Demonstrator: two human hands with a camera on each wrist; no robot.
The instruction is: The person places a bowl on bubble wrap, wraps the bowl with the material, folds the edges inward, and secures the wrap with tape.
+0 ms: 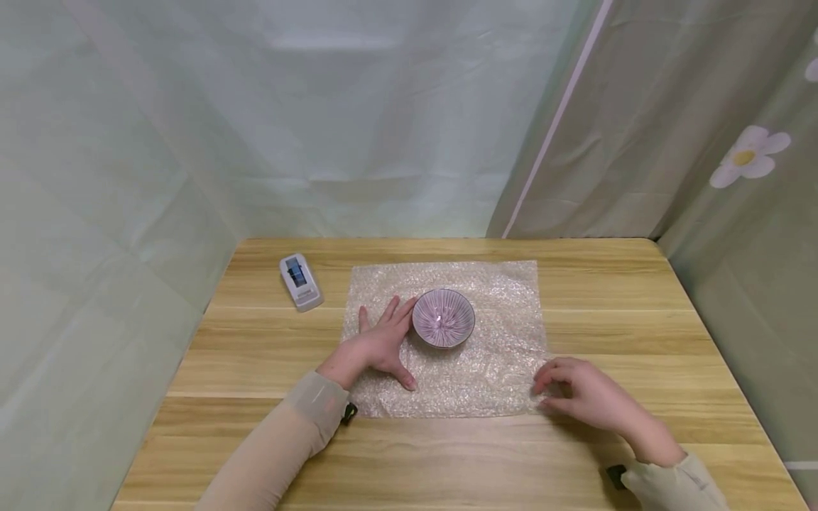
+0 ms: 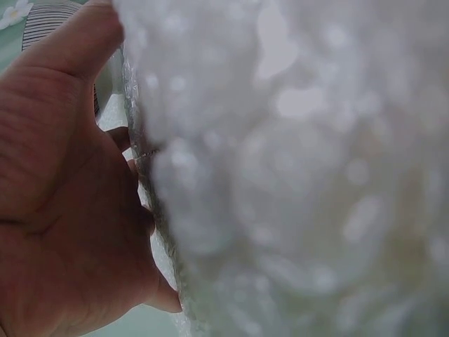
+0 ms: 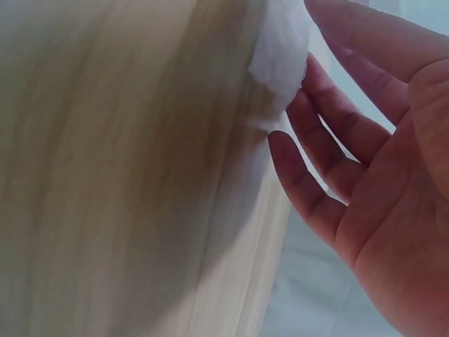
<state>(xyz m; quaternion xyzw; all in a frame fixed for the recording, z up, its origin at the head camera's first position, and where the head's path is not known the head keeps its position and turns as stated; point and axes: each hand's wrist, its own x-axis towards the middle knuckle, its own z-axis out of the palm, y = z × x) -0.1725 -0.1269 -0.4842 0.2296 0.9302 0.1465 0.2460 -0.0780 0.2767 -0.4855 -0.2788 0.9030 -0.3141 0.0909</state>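
A sheet of bubble wrap [image 1: 498,369] lies spread on the wooden table. On it stands a small bowl [image 1: 444,318] with purple stripes radiating inside; its lined outside [image 2: 49,24] peeks in at the top left of the left wrist view. My left hand [image 1: 382,345] rests on the wrap with fingers spread, the index fingertip at the bowl's left rim. At the wrap's front right corner is my right hand [image 1: 584,394], fingers softly bent, thumb and fingers apart. In the right wrist view its fingertips [image 3: 282,147] are right at the wrap's edge [image 3: 282,60].
A grey-white device with a dark window [image 1: 302,282] lies at the table's back left. Light curtains [image 1: 383,128] hang behind and beside the table [image 1: 601,284]. The table's back edge runs just beyond the wrap.
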